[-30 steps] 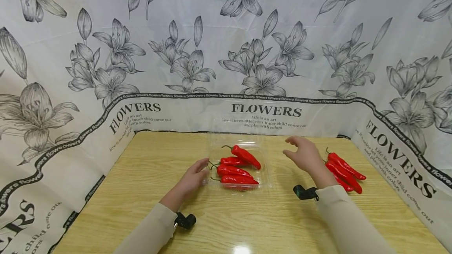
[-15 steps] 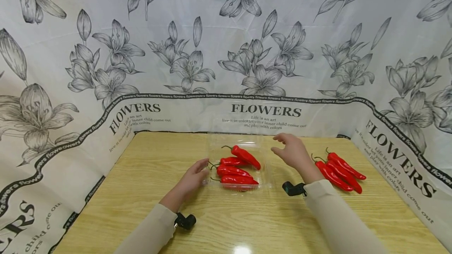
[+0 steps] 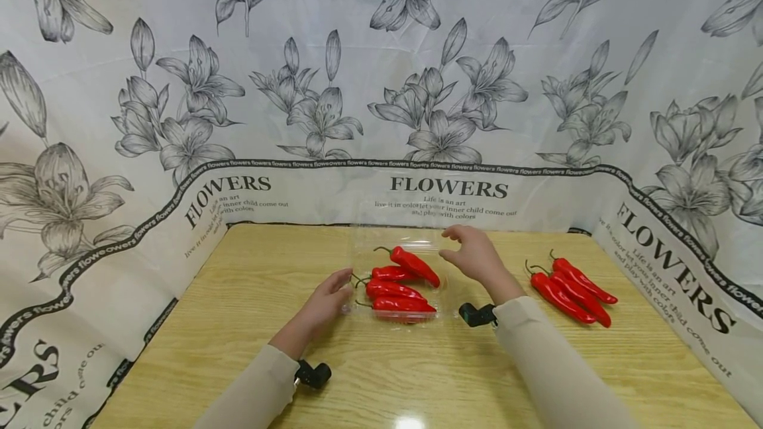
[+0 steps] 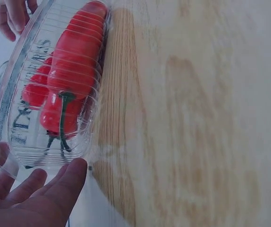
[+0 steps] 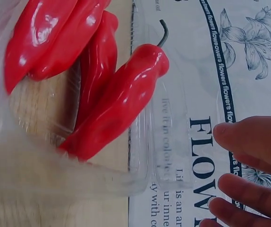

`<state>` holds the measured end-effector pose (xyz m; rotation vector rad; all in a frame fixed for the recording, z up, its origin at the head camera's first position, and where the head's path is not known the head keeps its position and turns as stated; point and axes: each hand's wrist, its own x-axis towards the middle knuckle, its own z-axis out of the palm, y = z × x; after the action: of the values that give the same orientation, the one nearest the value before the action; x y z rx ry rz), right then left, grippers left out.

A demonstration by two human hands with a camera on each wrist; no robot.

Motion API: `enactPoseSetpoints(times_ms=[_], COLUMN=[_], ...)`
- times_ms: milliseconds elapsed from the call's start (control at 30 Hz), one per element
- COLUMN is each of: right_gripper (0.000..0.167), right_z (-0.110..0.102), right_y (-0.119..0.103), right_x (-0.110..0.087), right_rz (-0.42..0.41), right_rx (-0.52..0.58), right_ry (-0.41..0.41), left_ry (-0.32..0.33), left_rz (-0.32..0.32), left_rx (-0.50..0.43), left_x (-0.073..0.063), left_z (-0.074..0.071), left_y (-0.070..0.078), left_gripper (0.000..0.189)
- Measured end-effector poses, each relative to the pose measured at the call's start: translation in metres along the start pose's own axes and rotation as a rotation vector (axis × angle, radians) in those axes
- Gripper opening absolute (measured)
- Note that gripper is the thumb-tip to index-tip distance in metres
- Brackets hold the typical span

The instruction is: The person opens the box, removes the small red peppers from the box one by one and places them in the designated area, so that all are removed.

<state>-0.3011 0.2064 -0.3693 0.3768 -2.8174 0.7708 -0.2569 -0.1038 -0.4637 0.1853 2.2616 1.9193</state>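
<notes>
A clear plastic container is placed mid-table, and four red peppers are held in it, one laid partly across its neighbour. Its clear lid is seen folded back at 12 o'clock. The container's 9 o'clock end is touched by the left hand; fingers are kept loosely extended, and no pepper is held. The right hand is positioned near the container at 2 o'clock; its grip is noted as moderately wide, thumb and fingers parted, nothing held. Contact between right fingertips and lid cannot be told. At 3 o'clock from the container, well apart, three red peppers are laid side by side on the wooden table, stem ends directed toward 10 o'clock.
</notes>
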Motion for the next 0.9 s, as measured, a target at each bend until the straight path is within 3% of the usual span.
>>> enactPoseSetpoints(times_ms=[567, 900], right_gripper=[0.036, 0.037], right_z=[0.025, 0.033], right_y=[-0.013, -0.017], right_x=[0.014, 0.019], right_rz=[-0.014, 0.012], right_rx=[-0.026, -0.049], right_ry=[-0.079, -0.188], left_ry=[-0.006, -0.004], left_rz=[0.004, -0.008], left_rx=[0.009, 0.011], left_x=[-0.002, -0.001], left_z=[0.001, 0.000], left_y=[0.000, -0.001], left_gripper=[0.050, 0.050])
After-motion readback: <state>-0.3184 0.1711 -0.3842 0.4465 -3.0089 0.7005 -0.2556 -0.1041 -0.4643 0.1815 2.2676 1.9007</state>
